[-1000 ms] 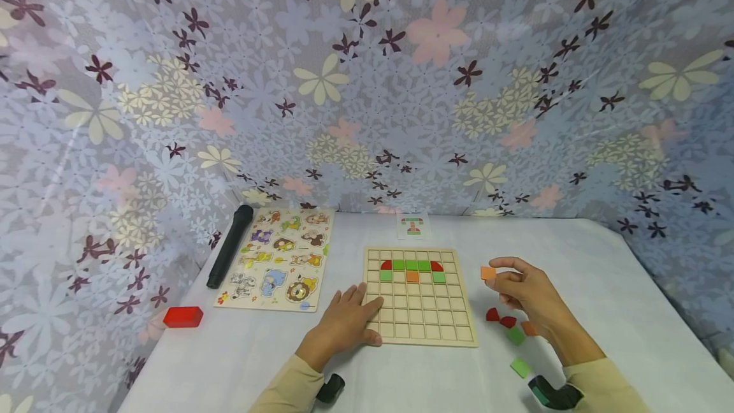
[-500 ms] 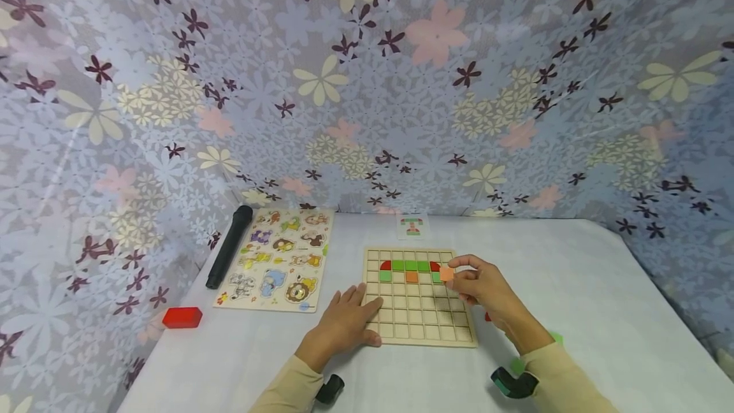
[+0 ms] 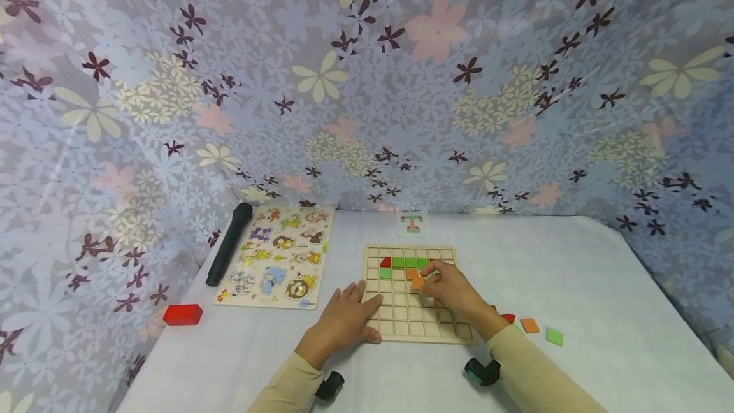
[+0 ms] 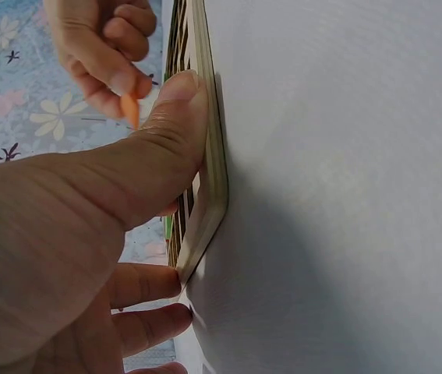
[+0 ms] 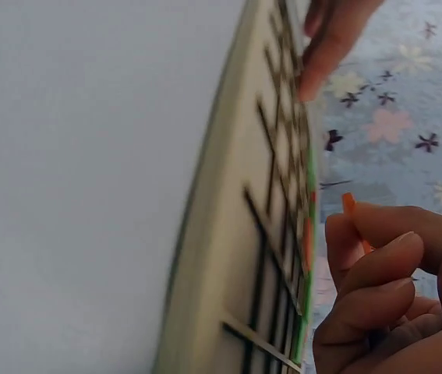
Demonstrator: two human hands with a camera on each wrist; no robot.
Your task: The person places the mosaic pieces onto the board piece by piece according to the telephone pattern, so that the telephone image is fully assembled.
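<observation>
Pinching a small orange tile (image 3: 417, 282) with the right hand (image 3: 450, 289), between thumb and fingers, near the middle of the gridded wooden board (image 3: 399, 313). Holding it over the cells, just on the near side of an orange square (image 3: 411, 272) already seated beneath the row of green tiles (image 3: 410, 262). Steadying the board's left edge with the left hand (image 3: 342, 324), fingers spread, thumb on the rim, clasping nothing. Seemingly building the stem of the shape on the picture card (image 3: 412, 223), with the top bar largely in place. Hard to tell the exact cell underneath, partly covered by the right hand. Calling next, most likely, for squaring the tile to its slot, lowering it flat and letting go without nudging its neighbours. Leaving untouched, to the right on the white table (image 3: 602, 273), a loose orange tile (image 3: 530, 325), a loose green tile (image 3: 554, 336) and some red pieces (image 3: 507, 318).
</observation>
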